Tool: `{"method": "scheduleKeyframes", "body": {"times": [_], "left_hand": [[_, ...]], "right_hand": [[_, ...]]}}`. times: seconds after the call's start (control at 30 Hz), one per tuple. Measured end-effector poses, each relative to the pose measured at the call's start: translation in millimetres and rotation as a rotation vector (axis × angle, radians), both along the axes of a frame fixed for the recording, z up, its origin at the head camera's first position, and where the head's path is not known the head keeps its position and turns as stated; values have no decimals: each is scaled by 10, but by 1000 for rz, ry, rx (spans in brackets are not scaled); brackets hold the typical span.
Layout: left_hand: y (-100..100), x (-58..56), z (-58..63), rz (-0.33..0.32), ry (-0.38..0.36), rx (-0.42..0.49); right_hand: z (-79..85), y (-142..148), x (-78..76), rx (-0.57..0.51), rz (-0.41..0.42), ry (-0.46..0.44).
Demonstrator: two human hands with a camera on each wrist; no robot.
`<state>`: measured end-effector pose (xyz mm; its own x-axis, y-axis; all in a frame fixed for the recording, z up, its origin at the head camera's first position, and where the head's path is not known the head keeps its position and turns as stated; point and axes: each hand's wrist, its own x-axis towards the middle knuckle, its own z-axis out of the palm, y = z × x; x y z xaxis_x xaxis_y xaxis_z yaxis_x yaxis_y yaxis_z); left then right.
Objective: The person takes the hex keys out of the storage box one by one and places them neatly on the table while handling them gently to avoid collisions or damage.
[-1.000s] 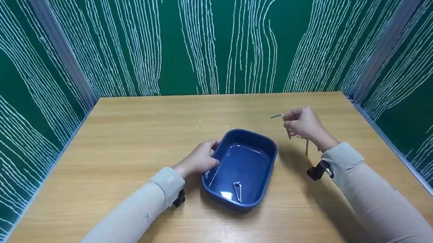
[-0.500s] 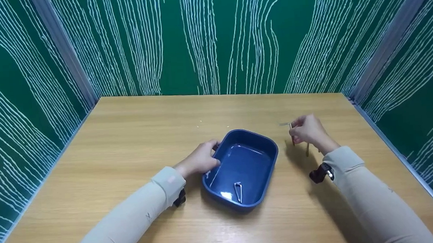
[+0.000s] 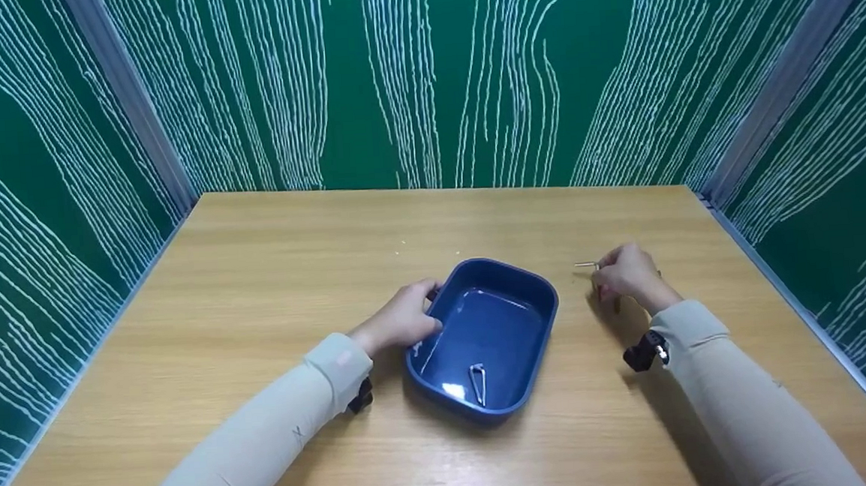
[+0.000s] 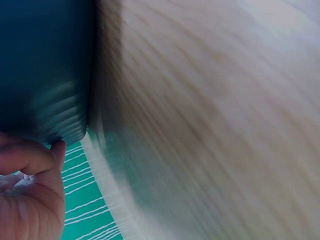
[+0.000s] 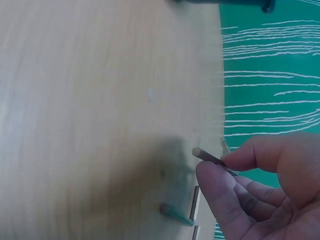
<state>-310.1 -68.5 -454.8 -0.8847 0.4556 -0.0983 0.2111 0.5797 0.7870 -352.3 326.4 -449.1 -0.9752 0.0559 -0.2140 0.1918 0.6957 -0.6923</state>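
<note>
My left hand (image 3: pixel 400 316) grips the left rim of a deep blue plastic tray (image 3: pixel 551 333), thumb over the edge and fingers outside. Inside the tray's near end lie shiny L-shaped metal pieces that look like hex keys (image 3: pixel 484 386). My right hand (image 3: pixel 630 272) pinches a hex key (image 5: pixel 207 157) between thumb and fingertips, low over the table right of the tray. Its short arm points left in the head view. In the right wrist view, another hex key (image 5: pixel 175 213) is on the table close below that hand, mostly hidden from the head camera.
The wooden table (image 3: pixel 290 237) has green walls (image 3: pixel 351 128) with white wavy lines at its back and sides. A few tiny pale specks (image 3: pixel 403 242) lie beyond the tray. The tray's dark edge (image 5: pixel 225 1) shows at the top of the right wrist view.
My right hand has moved down, nearer and slightly right with the pinched hex key, now covering most of the one on the table. The left hand and tray stay in place.
</note>
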Motion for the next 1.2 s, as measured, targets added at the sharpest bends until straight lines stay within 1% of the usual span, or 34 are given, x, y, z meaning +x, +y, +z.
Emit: {"method": "scheduleKeyframes", "body": {"times": [0.07, 0.3, 0.47, 0.6, 0.8, 1.07, 1.2], "left_hand": [[-3, 2, -2, -1, 0, 1], [-15, -6, 0, -36, 41, 27], [-13, -8, 6, -24, 24, 21], [-9, -12, -4, -19, 14, 15], [-10, -5, -5, -11, 7, 5], [-13, -15, -1, -9, 3, 17], [-14, -18, -18, -22, 16, 25]], "right_hand": [[-17, 18, 14, -2, 2, -10], [-50, 50, 33, 19, -11, 0], [-58, 50, 42, 45, -3, -26], [-67, 52, 50, 59, 7, -11], [-67, 47, 58, 87, -5, 9], [-79, 42, 36, 119, -3, 22], [-94, 51, 35, 183, 17, 58]]}}
